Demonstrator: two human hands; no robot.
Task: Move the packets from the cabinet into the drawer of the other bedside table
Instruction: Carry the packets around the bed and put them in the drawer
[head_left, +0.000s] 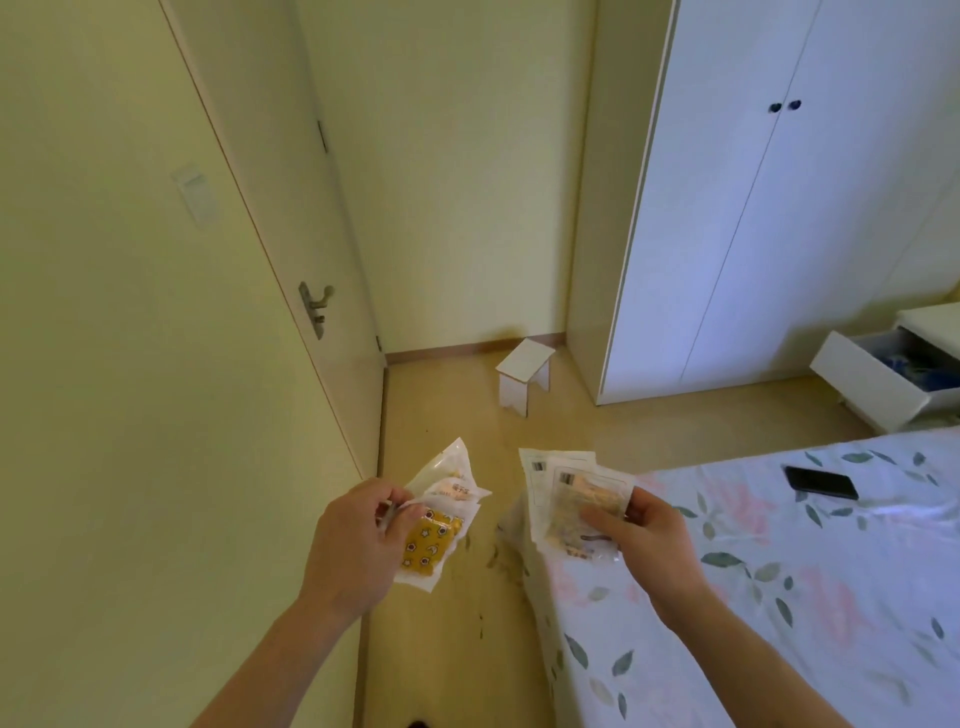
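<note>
Both hands are full: left hand (353, 540) pinches a few clear packets (441, 519), one with yellow star print, and right hand (644, 540) grips a fanned stack of labelled packets (566, 493) over the bed (779, 571) corner. The bedside table's open drawer (878, 374) sits well apart, beside the white wardrobe (769, 208).

A small white stool (524, 375) stood on the floor by the big wardrobe (779, 208), and a black phone (821, 482) lay on the flowery bed (779, 597).

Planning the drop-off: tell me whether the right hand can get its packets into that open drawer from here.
Probably not yet. The right hand holds packets over the bed corner; the open drawer sits well beyond, across bare floor.
</note>
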